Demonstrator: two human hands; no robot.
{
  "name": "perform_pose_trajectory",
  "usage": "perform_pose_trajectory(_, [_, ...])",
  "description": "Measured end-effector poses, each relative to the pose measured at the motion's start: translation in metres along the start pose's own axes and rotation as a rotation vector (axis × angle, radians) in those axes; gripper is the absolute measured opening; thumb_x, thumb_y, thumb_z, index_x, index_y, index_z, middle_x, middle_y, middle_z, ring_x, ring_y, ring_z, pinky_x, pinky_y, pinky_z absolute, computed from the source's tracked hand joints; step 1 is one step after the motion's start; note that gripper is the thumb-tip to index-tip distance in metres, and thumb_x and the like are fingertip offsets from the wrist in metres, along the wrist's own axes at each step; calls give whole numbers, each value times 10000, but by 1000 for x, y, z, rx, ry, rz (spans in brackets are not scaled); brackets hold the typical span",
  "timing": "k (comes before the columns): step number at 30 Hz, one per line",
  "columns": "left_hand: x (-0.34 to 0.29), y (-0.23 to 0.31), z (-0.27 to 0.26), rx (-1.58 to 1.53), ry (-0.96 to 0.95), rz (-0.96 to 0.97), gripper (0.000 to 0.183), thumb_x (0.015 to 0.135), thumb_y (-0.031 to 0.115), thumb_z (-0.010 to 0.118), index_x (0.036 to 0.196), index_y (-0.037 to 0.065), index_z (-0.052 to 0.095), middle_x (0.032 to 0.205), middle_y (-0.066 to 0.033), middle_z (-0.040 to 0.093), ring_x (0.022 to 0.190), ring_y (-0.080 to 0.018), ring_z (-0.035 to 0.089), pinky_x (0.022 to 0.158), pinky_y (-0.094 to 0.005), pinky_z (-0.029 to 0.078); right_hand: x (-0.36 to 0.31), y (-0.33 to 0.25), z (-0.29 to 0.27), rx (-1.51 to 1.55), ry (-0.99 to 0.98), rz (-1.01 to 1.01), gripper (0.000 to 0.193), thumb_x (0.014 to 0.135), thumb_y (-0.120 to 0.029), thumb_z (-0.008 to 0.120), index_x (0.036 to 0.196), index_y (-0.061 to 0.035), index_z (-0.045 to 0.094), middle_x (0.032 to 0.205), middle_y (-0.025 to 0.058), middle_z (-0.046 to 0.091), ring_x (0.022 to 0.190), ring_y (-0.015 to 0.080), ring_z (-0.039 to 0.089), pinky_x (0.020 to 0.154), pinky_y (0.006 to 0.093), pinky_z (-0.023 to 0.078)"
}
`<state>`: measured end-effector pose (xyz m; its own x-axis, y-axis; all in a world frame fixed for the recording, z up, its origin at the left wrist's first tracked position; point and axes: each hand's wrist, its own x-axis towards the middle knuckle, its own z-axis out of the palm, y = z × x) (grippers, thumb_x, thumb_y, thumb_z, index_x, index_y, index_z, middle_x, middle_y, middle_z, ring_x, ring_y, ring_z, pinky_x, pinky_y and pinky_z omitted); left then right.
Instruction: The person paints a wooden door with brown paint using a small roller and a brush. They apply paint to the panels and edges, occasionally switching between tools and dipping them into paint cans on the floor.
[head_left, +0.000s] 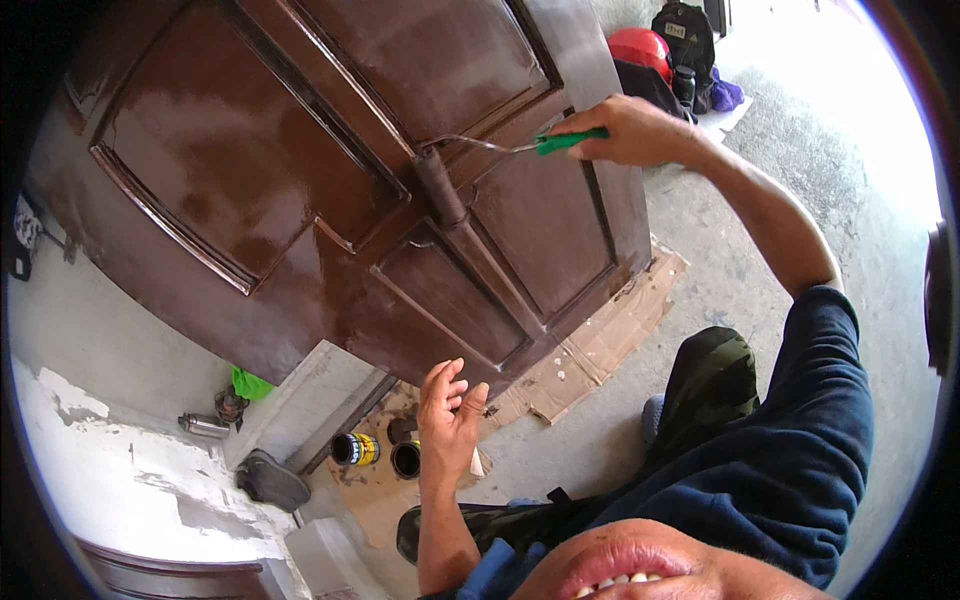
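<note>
My right hand (632, 132) is wrapped round the green handle (570, 140) of a paint roller. Its brown-coated roller sleeve (440, 187) lies against a brown panelled wooden door (300, 215), on the upright strip between the panels. Much of the door's surface looks wet and glossy, with duller patches on the large left panel. My left hand (450, 410) is raised in front of the door's lower edge, fingers apart and slightly bent, holding nothing.
Below my left hand stand open paint cans (405, 459) on stained cardboard (570, 375). A grey shoe (273, 480) and a metal bottle (203, 426) lie by the wall at lower left. A red helmet (640, 50) and a black backpack (685, 45) sit on the floor beyond the door.
</note>
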<state>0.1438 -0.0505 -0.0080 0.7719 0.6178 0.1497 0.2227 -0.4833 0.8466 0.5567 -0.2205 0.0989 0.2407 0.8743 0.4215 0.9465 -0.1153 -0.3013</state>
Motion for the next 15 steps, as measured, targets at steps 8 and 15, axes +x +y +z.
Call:
perform_pose_trajectory(8, [7, -14, -9, 52, -16, -10, 514, 947, 208, 730, 1375, 8, 526, 1386, -112, 527, 1094, -220, 617, 899, -325, 542, -58, 85, -80, -237, 41, 210, 363, 916, -212, 707, 1261, -99, 696, 1052, 129, 730, 864, 230, 697, 803, 380, 541])
perform_pose_trajectory(15, [9, -9, -3, 13, 4, -33, 493, 935, 311, 735, 1324, 46, 589, 1343, -101, 562, 1035, -238, 620, 862, -363, 525, -55, 99, -67, 143, -58, 359, 328, 937, -102, 653, 1260, -53, 689, 874, 28, 688, 693, 102, 602, 641, 306, 518])
